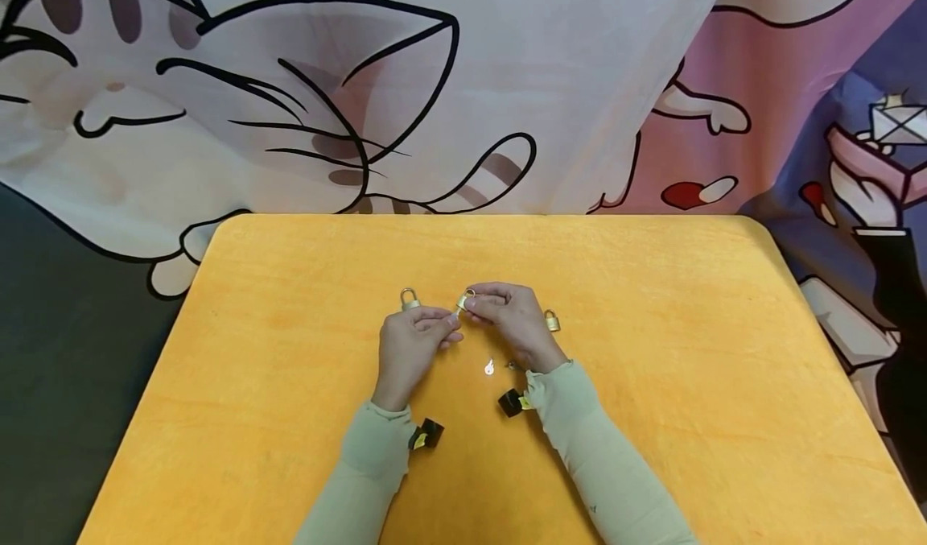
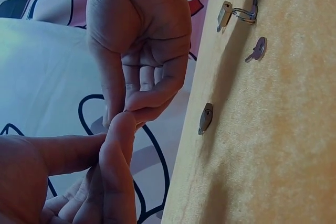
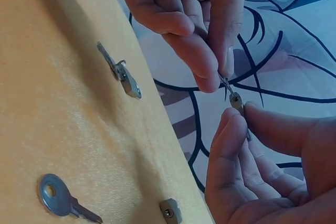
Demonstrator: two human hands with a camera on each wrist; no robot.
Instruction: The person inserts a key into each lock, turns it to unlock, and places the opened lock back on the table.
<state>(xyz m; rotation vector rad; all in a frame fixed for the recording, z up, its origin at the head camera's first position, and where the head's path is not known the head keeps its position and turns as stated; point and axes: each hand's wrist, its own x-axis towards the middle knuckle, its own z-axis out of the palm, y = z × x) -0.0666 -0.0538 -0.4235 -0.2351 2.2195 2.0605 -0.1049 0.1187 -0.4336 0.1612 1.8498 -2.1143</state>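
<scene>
The left hand [image 1: 416, 344] pinches a small key [image 3: 224, 81] between thumb and forefinger. Thumb and fingertips of the right hand [image 1: 510, 319] hold a small brass padlock [image 1: 464, 299], its shackle pointing away from the person. In the right wrist view the key's tip is right at the keyhole in the padlock's base. Both hands meet above the table, fingertips close together; in the left wrist view they hide the padlock. Another padlock [image 1: 409, 298] lies just beyond the left hand, partly covered by it. A third padlock [image 1: 552, 320] is to the right of the right hand.
A loose key [image 1: 488, 367] lies on the yellow table [image 1: 290, 416] between the forearms. Beside the right wrist is a ring [image 2: 242, 15] with a key. Behind the table hangs a cloth [image 1: 579, 62] printed with cartoons. Each wrist carries a small black camera [image 1: 510, 402].
</scene>
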